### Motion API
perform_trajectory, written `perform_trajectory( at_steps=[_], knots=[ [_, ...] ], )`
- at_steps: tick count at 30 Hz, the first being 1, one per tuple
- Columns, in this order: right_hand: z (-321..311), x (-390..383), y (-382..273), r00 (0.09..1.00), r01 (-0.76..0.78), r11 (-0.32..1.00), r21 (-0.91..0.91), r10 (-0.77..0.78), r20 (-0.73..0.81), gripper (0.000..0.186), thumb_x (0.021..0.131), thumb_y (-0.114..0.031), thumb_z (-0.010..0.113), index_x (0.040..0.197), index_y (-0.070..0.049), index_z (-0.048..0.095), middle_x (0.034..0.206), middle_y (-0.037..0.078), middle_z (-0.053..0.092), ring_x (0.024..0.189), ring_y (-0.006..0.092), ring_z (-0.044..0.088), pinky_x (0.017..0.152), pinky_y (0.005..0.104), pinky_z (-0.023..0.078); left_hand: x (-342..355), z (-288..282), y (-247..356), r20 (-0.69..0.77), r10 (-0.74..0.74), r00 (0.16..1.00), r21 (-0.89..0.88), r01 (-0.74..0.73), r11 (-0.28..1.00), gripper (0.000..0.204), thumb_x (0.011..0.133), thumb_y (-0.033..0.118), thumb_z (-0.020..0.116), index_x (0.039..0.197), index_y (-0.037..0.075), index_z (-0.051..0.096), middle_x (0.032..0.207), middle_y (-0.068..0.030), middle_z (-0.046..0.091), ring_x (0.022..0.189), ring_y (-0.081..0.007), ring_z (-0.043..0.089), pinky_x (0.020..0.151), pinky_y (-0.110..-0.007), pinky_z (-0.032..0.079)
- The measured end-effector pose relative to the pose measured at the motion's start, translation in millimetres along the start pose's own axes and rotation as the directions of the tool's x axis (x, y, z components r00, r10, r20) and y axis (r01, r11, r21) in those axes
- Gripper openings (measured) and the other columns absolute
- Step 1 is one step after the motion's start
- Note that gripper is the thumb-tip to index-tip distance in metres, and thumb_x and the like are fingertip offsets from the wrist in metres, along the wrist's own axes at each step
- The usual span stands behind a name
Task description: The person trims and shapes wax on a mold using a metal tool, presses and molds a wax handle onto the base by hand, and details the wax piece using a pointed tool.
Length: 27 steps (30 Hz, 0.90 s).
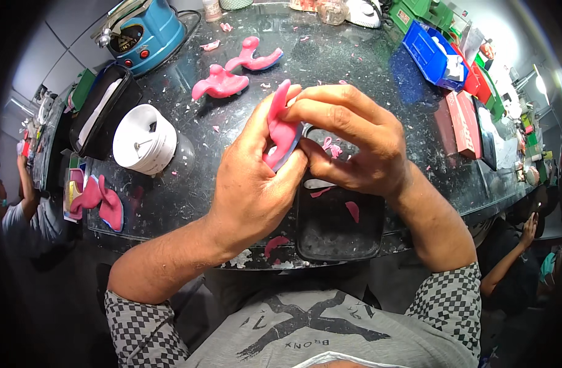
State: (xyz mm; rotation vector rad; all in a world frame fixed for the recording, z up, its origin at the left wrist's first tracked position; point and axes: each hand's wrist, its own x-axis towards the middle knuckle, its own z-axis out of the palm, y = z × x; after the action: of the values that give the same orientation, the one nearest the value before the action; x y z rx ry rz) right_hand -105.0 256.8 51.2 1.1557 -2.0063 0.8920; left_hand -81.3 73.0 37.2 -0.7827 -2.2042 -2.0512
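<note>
My left hand is closed around a curved pink dental tray piece with a bluish-white lower edge, held upright over the bench. The fingers of my right hand bend round its right side, the index fingertip pressing on it and the thumb near its lower edge. Part of the piece is hidden by my fingers. Beyond my hands lie two similar glossy pink pieces, one nearer and another farther off. At the left edge of the bench rest more pink pieces with a blue rim.
Beneath my right hand sits a black tray with pink scraps. To the left are a white tub, a black case and a blue machine. Blue and green bins and a red box stand right. People sit at both sides.
</note>
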Motion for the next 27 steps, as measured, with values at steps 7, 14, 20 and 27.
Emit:
perform_trajectory(
  at_steps=[7, 14, 20, 27],
  knots=[
    [2.4, 0.0, 1.1, 0.998, 0.049, 0.999, 0.019, -0.048, -0.046, 0.044, 0.071, 0.0, 0.077, 0.114, -0.01, 0.069, 0.112, 0.01, 0.066, 0.096, 0.0264, 0.069, 0.078, 0.0347, 0.06, 0.7, -1.1, -1.2, -0.014, -0.005, 1.0, -0.009, 0.005, 1.0, 0.063, 0.086, -0.004, 0.057, 0.145, -0.004, 0.035, 0.135, -0.0213, 0.056, 0.122, -0.0262, 0.059, 0.1, -0.034, 0.047],
    [3.3, 1.6, -3.4, 0.999, 0.03, 1.0, 0.008, -0.03, -0.027, 0.049, 0.07, 0.001, 0.076, 0.115, -0.015, 0.07, 0.112, 0.008, 0.064, 0.094, 0.0255, 0.069, 0.075, 0.0342, 0.061, 0.3, -1.5, -2.4, -0.025, 0.098, 0.995, 0.05, -0.097, 0.994, 0.062, 0.086, -0.005, 0.056, 0.144, -0.005, 0.035, 0.13, -0.0248, 0.058, 0.118, -0.0294, 0.061, 0.098, -0.034, 0.049],
    [0.5, 1.6, -2.7, 0.99, -0.041, 0.983, 0.177, 0.064, -0.124, 0.042, 0.072, 0.005, 0.073, 0.113, -0.006, 0.068, 0.108, 0.011, 0.068, 0.095, 0.0256, 0.069, 0.08, 0.0333, 0.058, 0.5, -1.1, 8.3, -0.02, -0.005, 1.0, -0.021, 0.005, 1.0, 0.062, 0.088, -0.005, 0.056, 0.146, -0.005, 0.035, 0.134, -0.0192, 0.055, 0.123, -0.0233, 0.057, 0.102, -0.032, 0.045],
    [-9.1, 3.9, -2.2, 0.991, 0.041, 0.999, 0.021, -0.038, -0.126, 0.034, 0.072, 0.002, 0.075, 0.105, -0.004, 0.071, 0.104, 0.011, 0.067, 0.094, 0.0232, 0.068, 0.081, 0.0332, 0.056, 6.5, -4.8, 8.6, 0.044, 0.091, 0.995, -0.271, -0.076, 0.959, 0.056, 0.093, -0.002, 0.059, 0.145, -0.005, 0.037, 0.138, -0.0143, 0.052, 0.122, -0.0158, 0.054, 0.103, -0.029, 0.044]
  ],
)
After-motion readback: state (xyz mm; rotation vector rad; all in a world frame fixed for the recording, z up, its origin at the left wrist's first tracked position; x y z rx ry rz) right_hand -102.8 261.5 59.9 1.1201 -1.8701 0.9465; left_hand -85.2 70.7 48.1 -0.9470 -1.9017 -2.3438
